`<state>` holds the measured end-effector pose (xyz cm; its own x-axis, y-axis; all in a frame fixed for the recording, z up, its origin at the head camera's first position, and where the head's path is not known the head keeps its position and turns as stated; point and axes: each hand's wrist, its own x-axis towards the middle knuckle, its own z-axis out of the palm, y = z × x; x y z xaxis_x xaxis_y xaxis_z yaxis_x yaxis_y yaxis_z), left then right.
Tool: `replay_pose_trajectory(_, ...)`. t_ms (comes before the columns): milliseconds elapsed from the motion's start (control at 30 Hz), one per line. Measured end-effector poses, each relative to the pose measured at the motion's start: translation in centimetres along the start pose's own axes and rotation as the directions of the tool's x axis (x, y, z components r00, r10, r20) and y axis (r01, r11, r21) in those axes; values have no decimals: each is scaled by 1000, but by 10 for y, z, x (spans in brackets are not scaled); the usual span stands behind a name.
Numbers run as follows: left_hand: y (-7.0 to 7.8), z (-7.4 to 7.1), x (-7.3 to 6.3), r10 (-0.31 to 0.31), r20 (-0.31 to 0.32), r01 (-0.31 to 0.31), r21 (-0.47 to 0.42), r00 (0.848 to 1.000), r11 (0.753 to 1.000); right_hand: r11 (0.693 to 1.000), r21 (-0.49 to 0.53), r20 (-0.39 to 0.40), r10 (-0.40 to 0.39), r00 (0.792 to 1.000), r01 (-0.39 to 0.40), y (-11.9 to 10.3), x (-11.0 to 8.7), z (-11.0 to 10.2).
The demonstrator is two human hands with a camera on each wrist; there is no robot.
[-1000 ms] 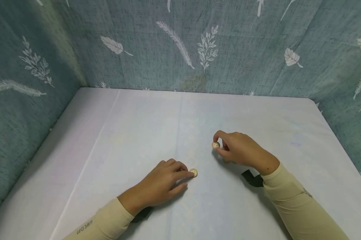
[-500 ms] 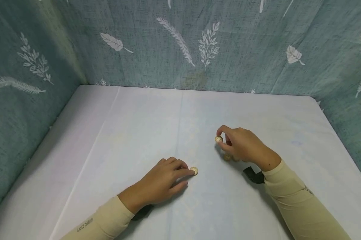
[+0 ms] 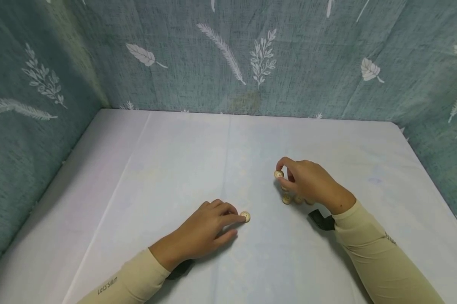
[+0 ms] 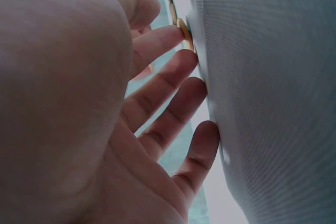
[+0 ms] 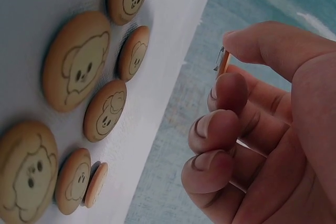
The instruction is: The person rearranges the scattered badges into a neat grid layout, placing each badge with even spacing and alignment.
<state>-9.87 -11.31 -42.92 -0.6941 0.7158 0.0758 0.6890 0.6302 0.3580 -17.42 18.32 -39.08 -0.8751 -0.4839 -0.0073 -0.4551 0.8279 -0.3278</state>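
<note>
My right hand [image 3: 308, 181] pinches a small round bear-face disc [image 3: 278, 174] between thumb and forefinger, raised over the table. In the right wrist view that pinched disc [image 5: 223, 62] is seen nearly edge-on, the other fingers curled below. Under and beside this hand lie several similar tan discs [image 3: 286, 199], partly hidden by it in the head view. Close up, one such disc [image 5: 77, 61] shows a line-drawn bear face. To the left, my left hand [image 3: 209, 230] rests low with its forefinger touching another disc [image 3: 246, 216]; its thumb stands apart.
A pale cloth covers the table [image 3: 167, 160]. Behind and along both sides stands a green-blue leaf-print fabric wall [image 3: 183, 63]. Dark wrist camera mounts [image 3: 321, 220] sit under both wrists.
My right hand has moved away from me and slightly right with its disc, bringing discs on the table under it into view. The left hand stays on its disc.
</note>
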Motion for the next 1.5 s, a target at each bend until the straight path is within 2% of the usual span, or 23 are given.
replay_pose_trajectory(333,0,-1,1,4,-6,-4,5,1000,1000,1000,-7,-27,-9,1000,8,6,0,0)
replay_pose_trajectory(600,0,-1,1,9,-13,-9,14,1000,1000,999,3,-15,34,999,-34,12,1,-3)
replay_pose_trajectory(1200,0,2,-1,-5,8,5,1,1000,1000,998,9,-15,58,998,-58,19,0,0)
replay_pose_trajectory(1500,1,1,0,-3,-1,3,11,1000,1000,997,11,-16,77,997,-77,21,0,-2)
